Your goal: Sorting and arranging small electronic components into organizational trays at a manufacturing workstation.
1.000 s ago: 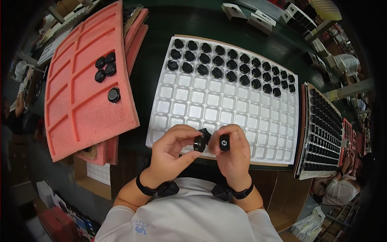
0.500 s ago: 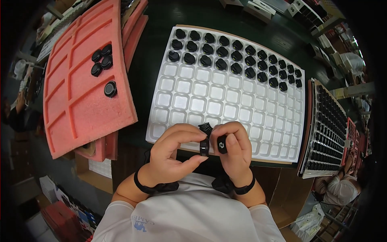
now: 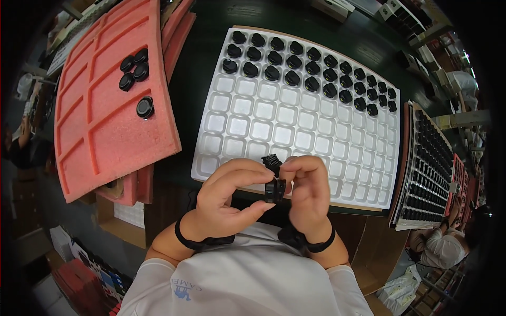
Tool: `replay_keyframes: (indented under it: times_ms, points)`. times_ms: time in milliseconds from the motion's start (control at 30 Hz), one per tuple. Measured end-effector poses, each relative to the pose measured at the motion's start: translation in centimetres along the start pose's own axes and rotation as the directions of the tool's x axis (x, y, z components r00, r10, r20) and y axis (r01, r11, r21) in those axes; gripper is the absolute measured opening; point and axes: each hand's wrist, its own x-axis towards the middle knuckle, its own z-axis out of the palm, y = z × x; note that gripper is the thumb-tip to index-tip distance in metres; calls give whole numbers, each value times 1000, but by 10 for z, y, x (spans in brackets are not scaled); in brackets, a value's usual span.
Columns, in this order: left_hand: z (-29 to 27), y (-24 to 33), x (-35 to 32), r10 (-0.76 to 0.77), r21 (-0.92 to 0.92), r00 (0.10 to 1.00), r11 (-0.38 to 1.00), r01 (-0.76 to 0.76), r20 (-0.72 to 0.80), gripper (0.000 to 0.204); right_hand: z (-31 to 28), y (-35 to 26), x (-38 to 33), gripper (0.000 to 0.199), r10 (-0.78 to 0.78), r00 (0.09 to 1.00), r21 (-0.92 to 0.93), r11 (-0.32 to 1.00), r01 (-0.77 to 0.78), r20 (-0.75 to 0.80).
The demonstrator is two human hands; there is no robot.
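Above the near edge of a white compartment tray (image 3: 210, 161), my left hand (image 3: 222, 203) pinches a small black round part (image 3: 271, 191) between thumb and index finger. My right hand (image 3: 310, 200) has its fingers closed on a thin black piece (image 3: 281, 187) that meets the right side of the round part. Whether the two are joined, I cannot tell. A black ribbed strip (image 3: 271, 162) sticks up between my hands; its lower end is hidden by my fingers. Several black rounded devices (image 3: 272, 72) fill the far rows of the tray.
On the left, a tilted pink foam tray (image 3: 121, 145) carries a cluster of round black parts (image 3: 140, 71) and a single round part (image 3: 145, 107). More filled trays (image 3: 424, 174) stack on the right. Another person (image 3: 445, 247) is at the lower right.
My right hand has turned and brought the black piece with a white mark against the round part in my left hand. The mark no longer shows. The left hand keeps its pinch.
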Motion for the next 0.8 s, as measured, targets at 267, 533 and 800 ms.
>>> replay_keyframes:
  times_ms: [267, 533, 800]
  points:
    - [3, -2, -1, -18, -77, 1000, 997, 18, -8, 37, 7, 1, 1, 21, -95, 995, -297, 949, 101, 36]
    - [3, -4, -2, -35, -153, 999, 988, 31, -24, 39, -1, -5, -1, 26, 30, 1000, -114, 993, -29, 4]
    - [1, -3, -4, -120, -223, 993, 968, 118, 3, 43, -7, -12, 4, 29, -98, 986, -473, 868, 152, 137]
